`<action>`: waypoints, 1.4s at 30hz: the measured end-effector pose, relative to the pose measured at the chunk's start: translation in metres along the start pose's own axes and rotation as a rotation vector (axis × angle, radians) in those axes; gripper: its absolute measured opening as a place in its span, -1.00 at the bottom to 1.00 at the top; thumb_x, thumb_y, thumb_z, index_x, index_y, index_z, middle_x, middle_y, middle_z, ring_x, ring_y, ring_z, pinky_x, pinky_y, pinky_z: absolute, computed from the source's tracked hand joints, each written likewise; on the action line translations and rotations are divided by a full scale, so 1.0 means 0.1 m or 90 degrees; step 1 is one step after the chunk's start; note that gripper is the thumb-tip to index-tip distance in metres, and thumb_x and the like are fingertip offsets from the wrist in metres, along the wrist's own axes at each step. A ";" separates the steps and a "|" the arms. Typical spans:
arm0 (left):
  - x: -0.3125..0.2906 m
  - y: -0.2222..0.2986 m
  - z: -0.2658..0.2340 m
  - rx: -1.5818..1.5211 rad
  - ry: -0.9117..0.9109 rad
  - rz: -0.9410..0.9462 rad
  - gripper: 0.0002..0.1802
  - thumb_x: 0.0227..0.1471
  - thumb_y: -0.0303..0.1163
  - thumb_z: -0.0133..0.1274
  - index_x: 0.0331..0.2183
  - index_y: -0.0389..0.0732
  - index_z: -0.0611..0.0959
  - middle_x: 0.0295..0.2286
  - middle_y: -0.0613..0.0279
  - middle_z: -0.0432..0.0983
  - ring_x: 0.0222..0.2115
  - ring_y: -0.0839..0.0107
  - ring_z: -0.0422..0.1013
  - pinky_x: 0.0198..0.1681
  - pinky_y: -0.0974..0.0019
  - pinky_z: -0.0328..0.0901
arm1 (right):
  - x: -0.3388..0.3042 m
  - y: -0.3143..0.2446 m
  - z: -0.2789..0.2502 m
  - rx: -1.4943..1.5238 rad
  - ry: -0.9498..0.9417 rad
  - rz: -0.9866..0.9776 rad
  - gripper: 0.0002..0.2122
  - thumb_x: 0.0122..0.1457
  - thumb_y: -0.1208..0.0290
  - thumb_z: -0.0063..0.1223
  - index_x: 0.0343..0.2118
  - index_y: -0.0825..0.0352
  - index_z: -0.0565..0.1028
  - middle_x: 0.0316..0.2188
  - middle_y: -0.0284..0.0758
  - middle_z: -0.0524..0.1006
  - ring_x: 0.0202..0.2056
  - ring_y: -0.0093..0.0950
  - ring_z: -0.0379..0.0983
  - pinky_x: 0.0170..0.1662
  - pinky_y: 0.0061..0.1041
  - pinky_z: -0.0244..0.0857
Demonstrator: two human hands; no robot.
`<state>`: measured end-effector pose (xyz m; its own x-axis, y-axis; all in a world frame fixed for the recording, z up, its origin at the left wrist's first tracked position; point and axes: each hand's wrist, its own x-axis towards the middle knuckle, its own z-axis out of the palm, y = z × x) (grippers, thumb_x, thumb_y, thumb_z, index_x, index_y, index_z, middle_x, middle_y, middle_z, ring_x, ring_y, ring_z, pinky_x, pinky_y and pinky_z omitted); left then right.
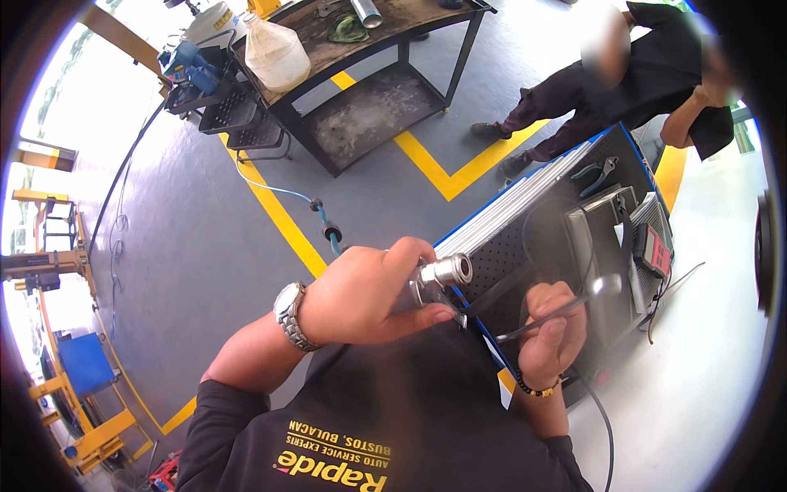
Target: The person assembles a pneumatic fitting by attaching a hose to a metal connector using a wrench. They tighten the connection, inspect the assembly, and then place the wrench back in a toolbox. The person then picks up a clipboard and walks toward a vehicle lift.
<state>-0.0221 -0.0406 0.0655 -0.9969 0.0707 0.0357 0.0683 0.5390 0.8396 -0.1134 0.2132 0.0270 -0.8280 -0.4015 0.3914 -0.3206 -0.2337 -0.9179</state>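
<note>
My left hand, with a metal watch on the wrist, is closed around a silvery air tool whose round metal nozzle points right. My right hand, wearing a beaded bracelet, grips a thin dark hose or rod that ends in a small shiny tip. Both hands hover over the near edge of a black tool cart with a perforated top and blue rim.
Pliers and a red-and-black handheld meter lie on the cart. Another person in dark clothes bends over beyond it. A workbench with a plastic jug stands at the back. A blue air hose runs over yellow floor lines.
</note>
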 end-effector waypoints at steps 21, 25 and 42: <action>-0.39 -0.14 0.11 -0.003 0.019 0.241 -0.38 -0.18 -0.08 0.39 -0.21 -0.27 0.49 -0.66 0.24 0.42 -0.68 0.21 0.42 -0.63 0.24 0.26 | -0.06 0.43 -0.07 0.725 -0.179 0.234 -0.81 0.26 0.47 -0.12 -0.17 0.44 0.47 -0.38 -0.05 0.50 -0.38 -0.22 0.52 -0.30 -0.29 0.46; -0.42 -0.08 0.13 0.008 0.038 0.229 -0.37 -0.22 -0.06 0.40 -0.22 -0.25 0.50 -0.69 0.25 0.40 -0.69 0.19 0.41 -0.63 0.22 0.25 | -0.06 0.51 -0.04 0.750 -0.206 0.249 -0.79 0.27 0.44 -0.13 -0.15 0.43 0.47 -0.38 -0.09 0.51 -0.37 -0.27 0.51 -0.30 -0.32 0.44; -0.44 -0.02 0.20 0.017 -0.007 0.209 -0.35 -0.21 -0.04 0.40 -0.23 -0.30 0.49 -0.61 0.24 0.46 -0.68 0.21 0.41 -0.62 0.23 0.27 | -0.06 0.59 -0.02 0.795 -0.251 0.350 -0.77 0.31 0.37 -0.15 -0.10 0.39 0.43 -0.42 -0.20 0.45 -0.37 -0.36 0.44 -0.25 -0.38 0.33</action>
<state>0.0221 -0.0280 0.0518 -0.9209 0.2529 0.2965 0.3873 0.5083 0.7692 -0.1280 0.2034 -0.0292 -0.4654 -0.8643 0.1908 0.7775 -0.5023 -0.3784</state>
